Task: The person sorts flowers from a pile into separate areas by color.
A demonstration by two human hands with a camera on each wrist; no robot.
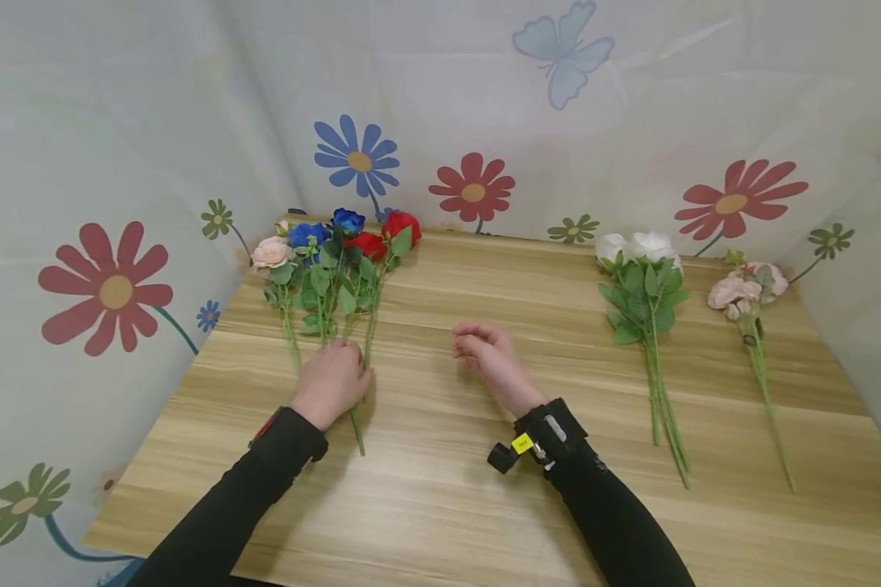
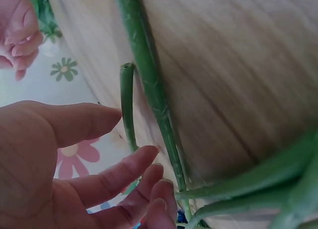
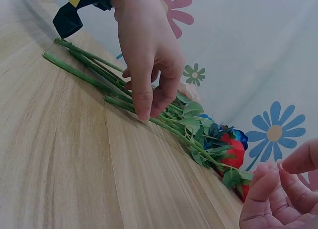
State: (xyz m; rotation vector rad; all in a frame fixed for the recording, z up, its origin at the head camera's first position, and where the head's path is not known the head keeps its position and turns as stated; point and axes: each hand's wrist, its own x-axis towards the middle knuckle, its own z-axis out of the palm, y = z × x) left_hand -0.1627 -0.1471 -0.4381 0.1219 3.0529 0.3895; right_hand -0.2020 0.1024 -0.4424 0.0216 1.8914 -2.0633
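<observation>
Over the stems of the left-hand group of artificial flowers lies my left hand [image 1: 332,381]. The left wrist view shows its thumb [image 2: 102,120] at a short green stem [image 2: 127,97], with the fingers spread apart from the thumb. A thicker stem [image 2: 149,80] runs just beyond the fingertips. Red roses [image 1: 402,228], blue roses [image 1: 308,235] and a pale pink rose [image 1: 272,253] top this group at the far side of the table. My right hand [image 1: 490,359] hovers over the middle, fingers loosely curled with nothing in them.
To the right on the wooden table [image 1: 440,505] lie white roses [image 1: 652,246] with long stems. Farther right is a pale pink flower bunch [image 1: 736,292]. A printed curtain [image 1: 440,90] hangs behind the table and along its sides.
</observation>
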